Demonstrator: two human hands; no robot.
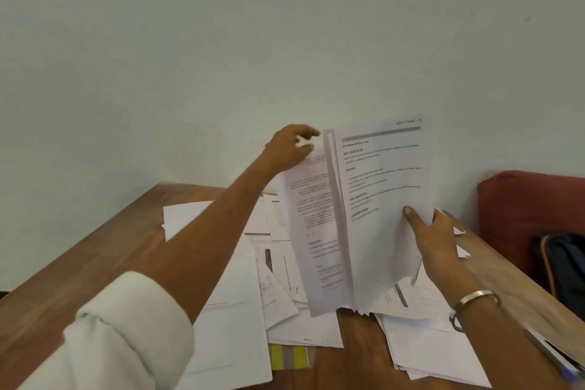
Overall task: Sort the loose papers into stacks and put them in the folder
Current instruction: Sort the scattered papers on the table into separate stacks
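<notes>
A bundle of printed white papers [376, 206] is held upright above the wooden table [79, 263]. My right hand [437, 241] grips the bundle's lower right edge, thumb on the front sheet. My left hand [291, 149] reaches up to the bundle's top left corner and pinches the edge of a sheet there, which is turned away from the front sheet. Loose papers [240, 301] lie scattered over the table beneath. A striped yellow and grey folder [289, 356] peeks out from under the sheets near the front; most of it is hidden.
A plain pale wall rises behind the table. A red cushioned seat [531, 209] with a dark bag [563, 263] stands at the right. A pen [550, 355] lies near the table's right front edge. Another paper pile [437, 348] sits at front right.
</notes>
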